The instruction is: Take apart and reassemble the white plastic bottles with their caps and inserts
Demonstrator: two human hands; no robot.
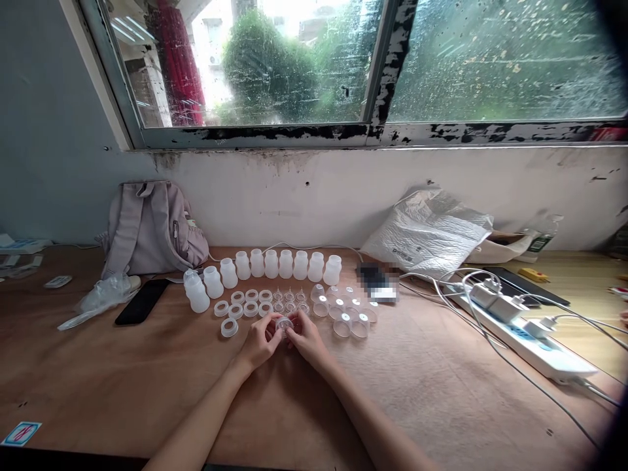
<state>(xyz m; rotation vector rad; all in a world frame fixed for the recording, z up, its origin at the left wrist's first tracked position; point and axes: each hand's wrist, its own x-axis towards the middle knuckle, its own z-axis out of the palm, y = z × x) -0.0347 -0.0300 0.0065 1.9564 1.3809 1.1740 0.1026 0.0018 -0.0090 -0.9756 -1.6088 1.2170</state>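
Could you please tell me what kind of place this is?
Probably a simple indoor workroom, though I cannot be certain. White bottles stand in a curved row on the wooden table, ring-shaped parts lie grouped near them, and a power strip with plugs sits to the right.

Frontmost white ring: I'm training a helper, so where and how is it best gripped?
Probably by opposite sides of its outer wall, coming from the front. The white ring lies flat on the table, so its round wall offers a pinch, and other rings sit close behind it, crowding the far side.
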